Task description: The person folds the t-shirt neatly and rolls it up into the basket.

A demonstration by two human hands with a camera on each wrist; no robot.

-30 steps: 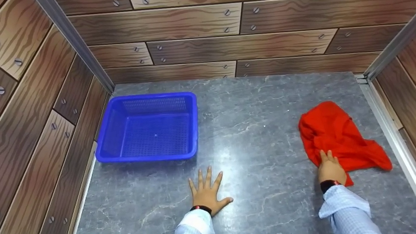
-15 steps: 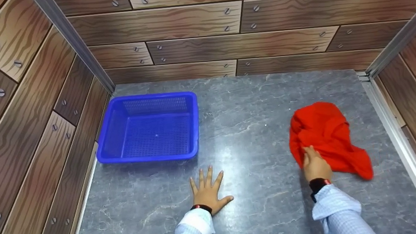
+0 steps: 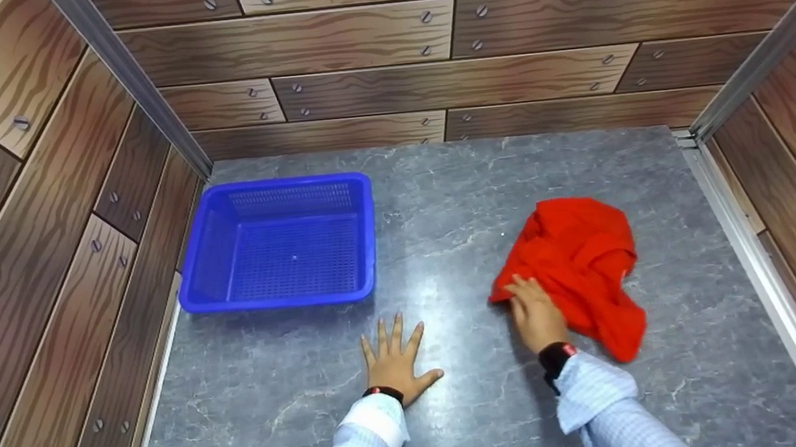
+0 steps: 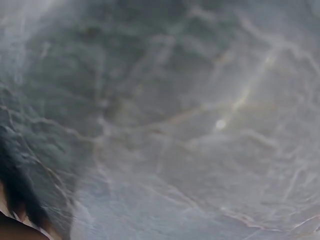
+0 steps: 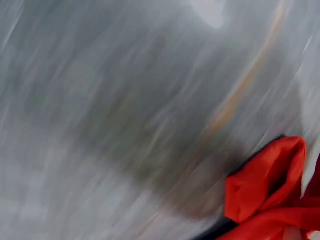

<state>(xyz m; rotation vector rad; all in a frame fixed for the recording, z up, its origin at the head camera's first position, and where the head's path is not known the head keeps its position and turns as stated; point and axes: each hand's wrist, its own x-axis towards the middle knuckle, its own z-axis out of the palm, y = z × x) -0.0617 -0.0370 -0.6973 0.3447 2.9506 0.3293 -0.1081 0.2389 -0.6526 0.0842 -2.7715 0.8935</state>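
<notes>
On tabletop (image 3: 439, 198) | left hand (image 3: 394, 365) spread | right hand (image 3: 539, 318) outstretched on red cloth (image 3: 581, 258) | wristband mark (image 3: 569, 350) unreadable

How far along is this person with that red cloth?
Done: the right hand is on the cloth; nothing else looks plainly finished. In hand: only that hand touches the cloth, while the left hand lies spread on the table. Left: I can't tell how much, but probably something, since the cloth lies crumpled outside the basket.
</notes>
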